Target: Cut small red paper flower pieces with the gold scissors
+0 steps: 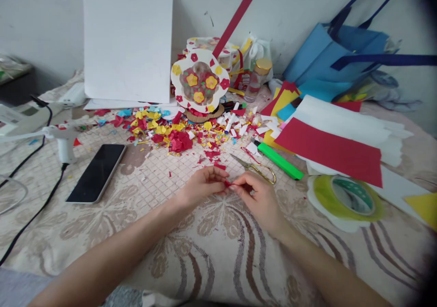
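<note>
Low over the patterned cloth, my left hand (207,183) and my right hand (258,195) meet fingertip to fingertip. Between them they pinch a small red piece of paper (228,184), mostly hidden by the fingers. Just beyond my right hand lie gold-handled scissors (254,166), blades pointing to the far left. A green utility knife (280,161) rests to their right. Past my hands is a heap of red, yellow, blue and white paper scraps (177,136). Behind the heap stands a white scalloped paper lantern panel (200,81) with yellow and red flowers.
A phone (97,174) and a white glue gun (64,143) with a black cable lie at left. At right are red paper sheets (331,147), a roll of clear tape (348,197) and a blue bag (336,54). A white board (129,45) leans on the wall.
</note>
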{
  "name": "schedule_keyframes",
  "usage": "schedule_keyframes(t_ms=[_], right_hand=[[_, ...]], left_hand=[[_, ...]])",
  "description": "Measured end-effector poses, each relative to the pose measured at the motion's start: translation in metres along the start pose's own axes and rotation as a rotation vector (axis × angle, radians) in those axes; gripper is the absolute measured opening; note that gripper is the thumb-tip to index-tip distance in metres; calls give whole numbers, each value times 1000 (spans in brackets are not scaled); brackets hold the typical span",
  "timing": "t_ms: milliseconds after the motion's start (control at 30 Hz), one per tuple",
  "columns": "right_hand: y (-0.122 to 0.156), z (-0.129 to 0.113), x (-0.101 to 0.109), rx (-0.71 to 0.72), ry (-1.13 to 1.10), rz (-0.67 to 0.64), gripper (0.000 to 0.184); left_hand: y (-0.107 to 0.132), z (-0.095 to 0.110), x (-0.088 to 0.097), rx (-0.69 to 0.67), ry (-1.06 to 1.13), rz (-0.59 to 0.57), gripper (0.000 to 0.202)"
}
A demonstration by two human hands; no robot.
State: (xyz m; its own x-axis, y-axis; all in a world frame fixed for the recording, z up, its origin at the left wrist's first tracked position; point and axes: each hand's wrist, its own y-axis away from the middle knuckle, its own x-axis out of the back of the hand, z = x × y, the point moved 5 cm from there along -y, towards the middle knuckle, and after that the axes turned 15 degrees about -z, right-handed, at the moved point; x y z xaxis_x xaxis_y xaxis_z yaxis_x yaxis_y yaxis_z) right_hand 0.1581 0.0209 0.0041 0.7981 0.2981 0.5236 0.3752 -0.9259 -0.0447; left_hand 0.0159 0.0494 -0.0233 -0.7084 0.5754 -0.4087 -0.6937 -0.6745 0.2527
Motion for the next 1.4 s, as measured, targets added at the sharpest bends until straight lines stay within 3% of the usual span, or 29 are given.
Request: schedule_keyframes(t_ms=[133, 233, 433, 567, 633, 733, 800, 933, 1033, 1167, 1300, 1400], right_hand=[[-1, 21, -14, -285, -638, -172, 21], [0, 26, -23, -367, -932, -199, 23], [-2, 25, -15, -332, -833, -57, 28], [-2, 22, -9, -305, -730, -57, 30], [-2, 20, -8, -291, -705, -80, 31], [-1, 20, -5, -279, -679, -92, 33], [-1, 20, -5, -277, -685, -97, 33], [0, 21, -4, -278, -719, -104, 32], [-1, 21, -2, -270, -719, -103, 33], [-2, 22, 1, -247, -651, -117, 34], [-3, 16, 3, -222, -532, -139, 34], [-4, 6, 19, -166, -292, -121, 26]], left_hand=[[0, 5, -2, 13, -2, -84, 30], [1, 7, -4, 16, 29, -133, 35], [-1, 5, 2, 20, -35, -64, 34], [2, 22, 16, -37, -148, 40, 24], [7, 40, 35, -104, -252, 152, 18], [20, 71, 77, -251, -412, 442, 15], [27, 83, 101, -280, -547, 583, 14], [30, 88, 127, -189, -800, 668, 15], [36, 94, 124, -180, -1049, 808, 14], [43, 103, 102, -319, -1295, 915, 14], [32, 93, 74, -357, -1348, 740, 14], [23, 79, 59, -324, -1292, 595, 15]])
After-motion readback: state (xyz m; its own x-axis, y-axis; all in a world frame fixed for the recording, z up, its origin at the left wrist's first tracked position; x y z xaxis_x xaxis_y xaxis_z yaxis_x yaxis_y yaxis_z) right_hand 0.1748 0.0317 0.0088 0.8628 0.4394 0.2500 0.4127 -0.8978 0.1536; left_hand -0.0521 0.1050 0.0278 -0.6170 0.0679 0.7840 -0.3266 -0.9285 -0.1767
